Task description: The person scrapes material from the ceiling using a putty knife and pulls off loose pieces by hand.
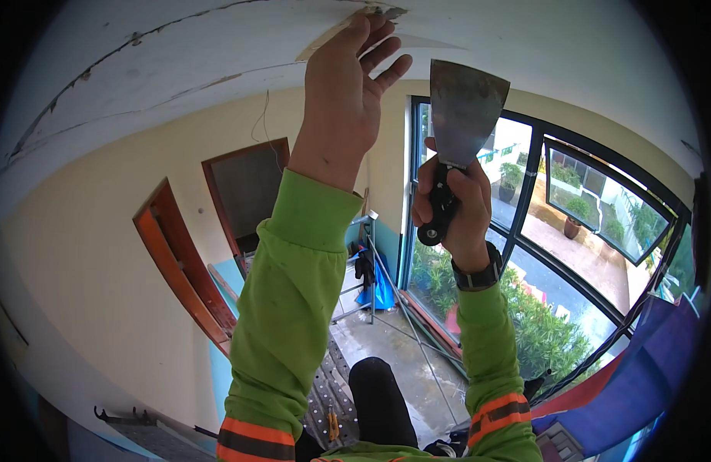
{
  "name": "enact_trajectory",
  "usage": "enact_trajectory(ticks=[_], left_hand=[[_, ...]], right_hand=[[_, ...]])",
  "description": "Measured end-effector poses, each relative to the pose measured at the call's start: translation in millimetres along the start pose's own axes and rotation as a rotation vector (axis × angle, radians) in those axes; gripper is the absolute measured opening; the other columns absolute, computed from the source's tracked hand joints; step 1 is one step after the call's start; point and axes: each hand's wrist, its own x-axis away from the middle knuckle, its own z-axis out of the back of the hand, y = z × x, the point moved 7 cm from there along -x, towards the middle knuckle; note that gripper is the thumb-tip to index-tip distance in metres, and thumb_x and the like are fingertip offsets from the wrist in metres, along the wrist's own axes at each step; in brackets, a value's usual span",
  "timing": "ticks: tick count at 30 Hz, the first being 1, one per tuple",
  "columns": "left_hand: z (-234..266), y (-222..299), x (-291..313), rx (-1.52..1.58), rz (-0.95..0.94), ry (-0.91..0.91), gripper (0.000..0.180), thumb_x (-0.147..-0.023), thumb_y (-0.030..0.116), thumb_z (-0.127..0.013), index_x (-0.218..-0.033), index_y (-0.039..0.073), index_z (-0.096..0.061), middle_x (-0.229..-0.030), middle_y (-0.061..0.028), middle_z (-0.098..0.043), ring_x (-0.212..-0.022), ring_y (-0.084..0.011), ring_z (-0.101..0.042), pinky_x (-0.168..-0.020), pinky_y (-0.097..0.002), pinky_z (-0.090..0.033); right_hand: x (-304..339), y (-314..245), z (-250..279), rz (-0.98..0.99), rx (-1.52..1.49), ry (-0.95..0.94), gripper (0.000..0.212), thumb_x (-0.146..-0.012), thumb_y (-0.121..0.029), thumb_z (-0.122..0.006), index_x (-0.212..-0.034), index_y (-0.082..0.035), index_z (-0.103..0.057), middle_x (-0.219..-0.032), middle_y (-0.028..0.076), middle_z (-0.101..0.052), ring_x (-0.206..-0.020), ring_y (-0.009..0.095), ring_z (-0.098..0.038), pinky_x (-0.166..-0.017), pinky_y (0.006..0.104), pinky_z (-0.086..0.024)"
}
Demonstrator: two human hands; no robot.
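Left hand at peeling ceiling patch, fingers parted; can't tell if pinching. Right hand grips putty knife upright, apparently so its edge clears the left.

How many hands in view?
2: the left hand, raised to a damaged ceiling patch, contact unclear; and the right hand, wrapped around the black handle of a putty knife, blade upward.
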Motion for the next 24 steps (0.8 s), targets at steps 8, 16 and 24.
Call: enact_trajectory(ticks=[8, 16, 24], left_hand=[[-14.9, -9.7, -4.4, 0.274, 0.174, -0.122, 0.016, -0.097, 0.018, -0.052, -0.101, 0.003, -0.058, -0.101, -0.0088, -0.063, -0.087, -0.0183, -0.056, -0.086, -0.0422, -0.048], [-9.2, -15.0, -8.6, 0.532, 0.289, -0.014, 0.009, -0.095, 0.005, -0.052, -0.098, -0.001, -0.057, -0.095, -0.0147, -0.062, -0.076, -0.0196, -0.054, -0.078, -0.0383, -0.049], [-20.6, -24.6, 1.4, 0.671, 0.256, 0.19, 0.009, -0.088, 0.004, -0.059, -0.094, -0.002, -0.057, -0.094, -0.012, -0.058, -0.075, -0.0183, -0.05, -0.071, -0.0355, -0.048]], right_hand=[[6.3, 0.2, 1.4, -0.004, 0.013, -0.005, 0.042, -0.09, -0.014, -0.043, -0.127, 0.007, -0.046, -0.079, 0.012, -0.057, -0.053, 0.016, -0.057, -0.05, 0.0287, -0.05], [21.2, 5.8, 5.2, -0.05, 0.1, 0.0, 0.042, -0.09, -0.013, -0.043, -0.127, 0.006, -0.046, -0.08, 0.013, -0.056, -0.054, 0.018, -0.057, -0.05, 0.0284, -0.05], [24.6, 4.8, 9.8, 0.01, 0.182, 0.079, 0.039, -0.092, -0.012, -0.041, -0.127, 0.005, -0.046, -0.08, 0.011, -0.057, -0.055, 0.017, -0.056, -0.05, 0.0264, -0.047]])
